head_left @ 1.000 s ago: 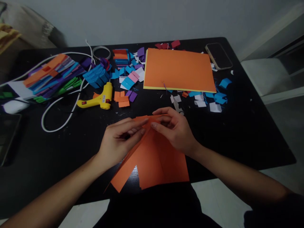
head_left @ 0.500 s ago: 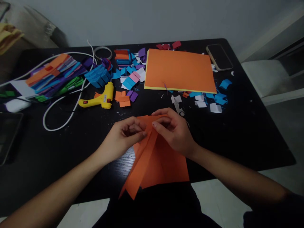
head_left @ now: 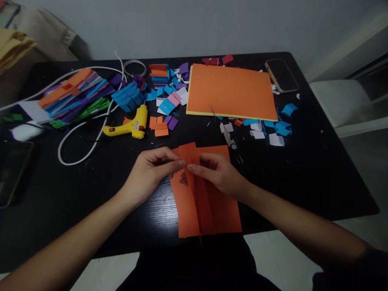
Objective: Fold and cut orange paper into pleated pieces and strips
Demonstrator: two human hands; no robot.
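A folded sheet of orange paper [head_left: 189, 210] lies at the table's front edge, with a narrow fold standing up along its middle. My left hand [head_left: 156, 167] pinches this fold from the left near its far end, thumb and fingers together. From the right, my right hand [head_left: 218, 171] grips the same fold, its thumb tip close to the left thumb. The right fingers are partly hidden behind the paper. Just beyond the orange paper, scissors [head_left: 232, 141] lie partly in shadow.
A yellow glue gun [head_left: 130, 127] and a looping white cable [head_left: 62, 147] lie on the left. Bundles of folded coloured strips [head_left: 75, 93] sit farther back. Orange sheets [head_left: 232, 91] on yellow ones, paper scraps [head_left: 281, 127] and a phone [head_left: 281, 75] occupy the back right.
The orange paper's fold, slanting toward the lower left before, now stands nearly straight along the sheet. My right hand has moved slightly nearer, and both thumbs have come closer together.
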